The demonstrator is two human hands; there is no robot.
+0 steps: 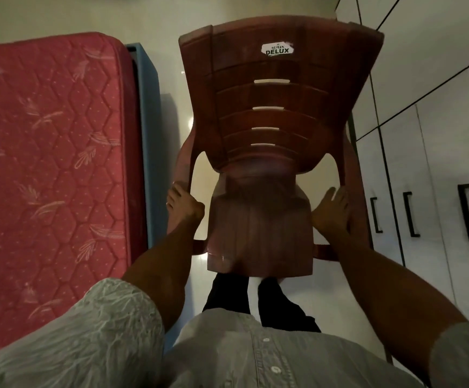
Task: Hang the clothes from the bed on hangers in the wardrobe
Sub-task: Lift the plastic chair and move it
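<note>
A brown plastic chair (269, 113) with a slatted back and a white label fills the middle of the view, between the bed and the wardrobe. My left hand (182, 205) grips its left armrest. My right hand (332, 210) grips the right armrest. The bed (48, 163) with its bare pink quilted mattress lies on the left; no clothes show on the visible part. The wardrobe (435, 152) with pale doors and black handles runs along the right, its doors closed. No hangers are in view.
A blue bed frame (150, 135) edges the mattress. Glossy pale floor (177, 113) forms a narrow aisle between bed and wardrobe, mostly filled by the chair. My dark trouser legs (255, 301) stand just behind the chair seat.
</note>
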